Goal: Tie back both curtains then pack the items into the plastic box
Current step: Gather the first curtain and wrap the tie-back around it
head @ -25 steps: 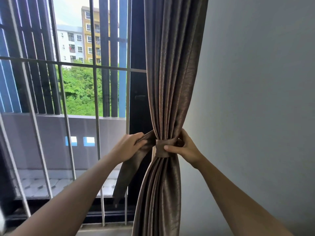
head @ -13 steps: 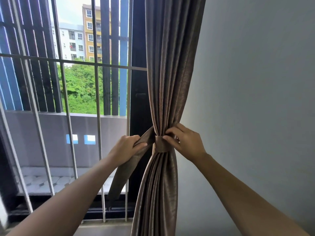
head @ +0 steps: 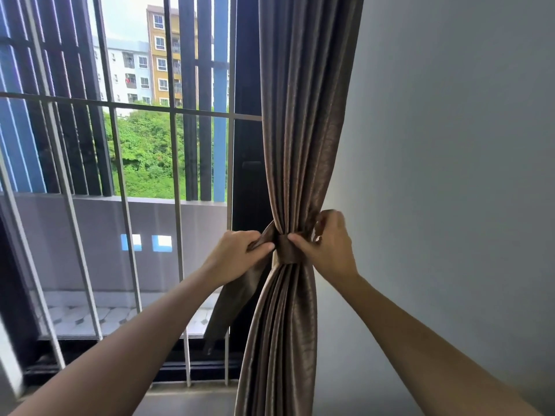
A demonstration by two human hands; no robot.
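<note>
**Curtain cinched, band held from both sides**

Curtain point(head: 300, 145) hangs bunched beside the wall point(head: 450, 175), and the tie-back band point(head: 288, 249) wraps it between both hands. Left hand point(head: 237, 256) pinches the band's loose tail. Right hand point(head: 330, 250) curls round the band's right side, with its thumb on the wrap.

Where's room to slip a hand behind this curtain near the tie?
Free: bare wall right of the curtain, above the right hand and below it. Crowded: the tie-back, where the left hand and right hand both pinch it, with window bars close on the left.
</note>
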